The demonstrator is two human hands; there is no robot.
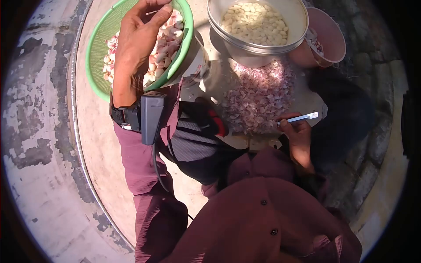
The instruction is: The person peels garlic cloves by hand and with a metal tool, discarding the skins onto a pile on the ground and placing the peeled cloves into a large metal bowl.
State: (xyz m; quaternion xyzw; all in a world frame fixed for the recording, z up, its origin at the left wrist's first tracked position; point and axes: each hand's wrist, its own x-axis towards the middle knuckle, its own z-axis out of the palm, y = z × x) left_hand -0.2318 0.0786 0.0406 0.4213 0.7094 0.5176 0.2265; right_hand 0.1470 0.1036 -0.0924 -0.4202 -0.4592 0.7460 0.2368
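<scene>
My left hand (142, 33) is over the green basket (189, 41), which holds unpeeled garlic cloves (164, 57). Its thumb and fingertips are pressed together near the top edge; anything between them is too small to make out. My right hand (298, 133) grips a small knife (302, 117) with a light, flat handle, above the right side of a heap of garlic skins (261, 96). Beyond the heap, a white bucket (245, 49) contains peeled cloves (254, 22) in liquid.
A pink bucket (337, 41) with some skins inside stands right of the white bucket. My legs flank the skin heap. A red and black shoe (217, 122) lies near its left edge. Brick-like paving (368, 153) runs along the right.
</scene>
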